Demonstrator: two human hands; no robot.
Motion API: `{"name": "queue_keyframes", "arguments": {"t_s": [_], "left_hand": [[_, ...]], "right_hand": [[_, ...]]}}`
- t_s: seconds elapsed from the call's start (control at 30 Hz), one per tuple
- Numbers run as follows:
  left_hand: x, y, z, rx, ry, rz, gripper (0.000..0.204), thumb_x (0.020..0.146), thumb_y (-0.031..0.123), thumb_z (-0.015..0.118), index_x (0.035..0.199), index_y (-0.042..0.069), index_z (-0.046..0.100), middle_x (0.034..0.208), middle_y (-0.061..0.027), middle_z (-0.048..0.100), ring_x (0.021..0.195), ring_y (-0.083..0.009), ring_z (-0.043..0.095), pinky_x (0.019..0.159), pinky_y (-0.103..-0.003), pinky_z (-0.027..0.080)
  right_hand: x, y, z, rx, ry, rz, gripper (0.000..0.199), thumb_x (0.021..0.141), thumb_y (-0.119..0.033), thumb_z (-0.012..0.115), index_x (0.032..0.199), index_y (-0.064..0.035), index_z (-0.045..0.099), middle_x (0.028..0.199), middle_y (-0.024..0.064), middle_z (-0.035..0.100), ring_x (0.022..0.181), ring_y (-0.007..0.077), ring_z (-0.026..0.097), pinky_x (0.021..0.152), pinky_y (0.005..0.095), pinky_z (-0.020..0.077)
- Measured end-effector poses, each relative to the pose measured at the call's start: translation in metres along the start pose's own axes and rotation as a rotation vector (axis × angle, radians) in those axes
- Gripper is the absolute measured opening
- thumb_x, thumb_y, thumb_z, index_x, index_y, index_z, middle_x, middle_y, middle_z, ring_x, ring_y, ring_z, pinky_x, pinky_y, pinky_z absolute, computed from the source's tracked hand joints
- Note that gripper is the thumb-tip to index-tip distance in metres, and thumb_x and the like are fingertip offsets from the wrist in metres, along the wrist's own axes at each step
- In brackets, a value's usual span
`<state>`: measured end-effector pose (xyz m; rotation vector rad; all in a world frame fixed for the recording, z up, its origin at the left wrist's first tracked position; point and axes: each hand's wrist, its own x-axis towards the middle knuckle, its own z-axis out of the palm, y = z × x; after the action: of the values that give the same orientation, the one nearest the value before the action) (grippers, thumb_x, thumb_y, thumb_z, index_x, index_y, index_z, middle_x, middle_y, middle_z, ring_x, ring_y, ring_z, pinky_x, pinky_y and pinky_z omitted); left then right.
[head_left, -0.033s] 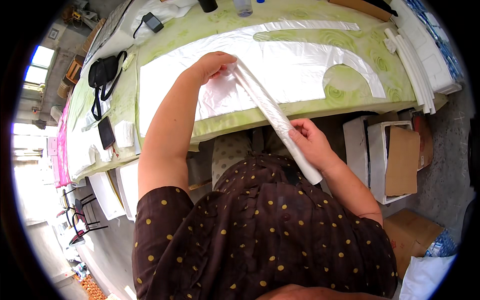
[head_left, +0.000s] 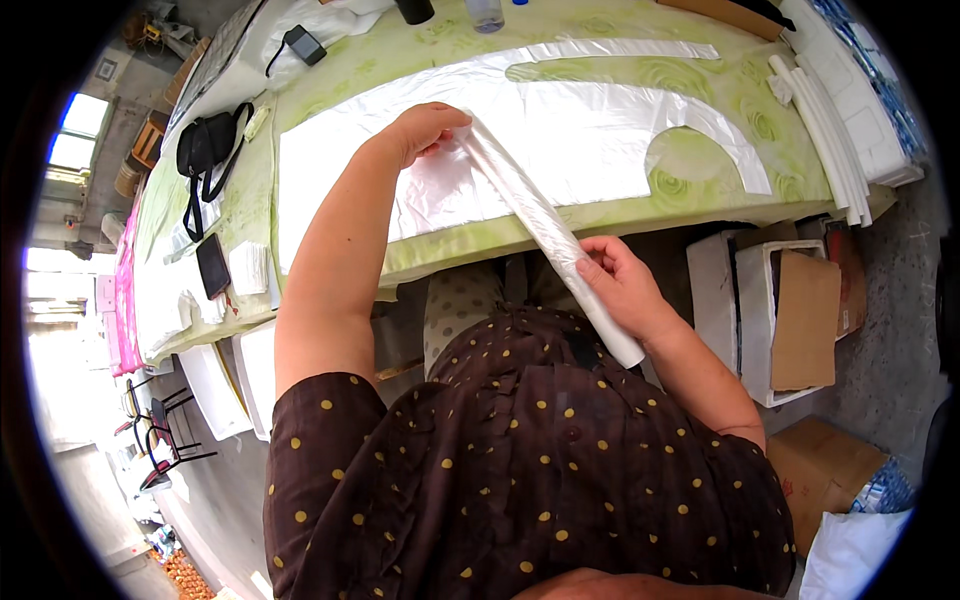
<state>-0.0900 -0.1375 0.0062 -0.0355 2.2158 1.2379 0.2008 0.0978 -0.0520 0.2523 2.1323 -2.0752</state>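
Observation:
A long, narrow roll of glossy white plastic film slants from the table down toward my body. At its far end, my left hand is closed in a pinch on the roll. Lower down, the fingers and thumb of my right hand close round it from the right side. Under the roll's far part, a flat white plastic sheet shaped like an apron lies spread out, with a long strap and a curved cut-out on its right. The right hand's fingertips are partly hidden by the roll.
A green patterned cloth covers the table. Several white rolls lie on its right edge. A black bag, a phone and folded white pieces sit left. White boxes and a cardboard carton stand right.

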Motion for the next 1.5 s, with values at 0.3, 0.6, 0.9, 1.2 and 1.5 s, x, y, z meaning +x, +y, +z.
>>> {"name": "queue_keyframes", "arguments": {"t_s": [0.3,0.6,0.9,1.2,1.5], "left_hand": [[-0.002,-0.001,-0.007,0.119,-0.002,-0.002,0.04,0.085,0.048,0.071,0.103,0.013,0.069,0.093,0.0007,0.057,0.079,-0.0126,0.048,0.073,-0.029,0.041],[0.006,0.0,-0.006,0.247,-0.022,0.036,0.053,0.083,0.056,0.07,0.107,0.009,0.071,0.086,-0.0011,0.055,0.077,-0.012,0.047,0.073,-0.027,0.04],[0.013,-0.006,-0.001,0.411,0.107,0.052,0.076,0.083,0.074,0.059,0.114,0.005,0.069,0.087,-0.0043,0.054,0.078,-0.0157,0.045,0.077,-0.029,0.04],[-0.029,-0.012,0.016,-0.41,0.396,0.277,0.054,0.102,0.039,0.053,0.142,0.004,0.045,0.133,-0.0139,0.052,0.116,-0.0245,0.052,0.096,-0.037,0.046],[-0.12,-0.035,0.124,-1.279,-0.281,0.337,0.075,0.1,0.047,0.055,0.153,0.006,0.021,0.14,-0.0152,0.048,0.126,-0.0301,0.051,0.107,-0.048,0.043]], "right_hand": [[-0.003,-0.005,0.003,-0.09,0.018,-0.037,0.034,0.097,-0.022,0.066,0.122,-0.001,0.058,0.093,0.0062,0.065,0.082,0.0117,0.059,0.075,0.028,0.0503],[0.004,-0.008,0.004,0.09,-0.083,0.082,0.04,0.1,-0.022,0.061,0.132,-0.001,0.05,0.098,0.008,0.067,0.083,0.0108,0.063,0.073,0.027,0.052],[0.0,-0.024,0.007,0.179,-0.164,0.254,0.045,0.103,-0.027,0.05,0.137,0.0011,0.045,0.102,0.0115,0.066,0.073,0.0141,0.064,0.064,0.0289,0.0546],[-0.001,-0.024,0.008,0.318,-0.142,0.244,0.042,0.104,-0.028,0.048,0.136,-0.0003,0.048,0.093,0.0109,0.067,0.07,0.0143,0.064,0.06,0.0289,0.0542],[0.017,-0.05,0.024,0.631,-0.373,0.168,0.048,0.107,-0.038,0.037,0.135,-0.0015,0.05,0.093,0.0168,0.069,0.064,0.0198,0.066,0.057,0.0292,0.055]]}}
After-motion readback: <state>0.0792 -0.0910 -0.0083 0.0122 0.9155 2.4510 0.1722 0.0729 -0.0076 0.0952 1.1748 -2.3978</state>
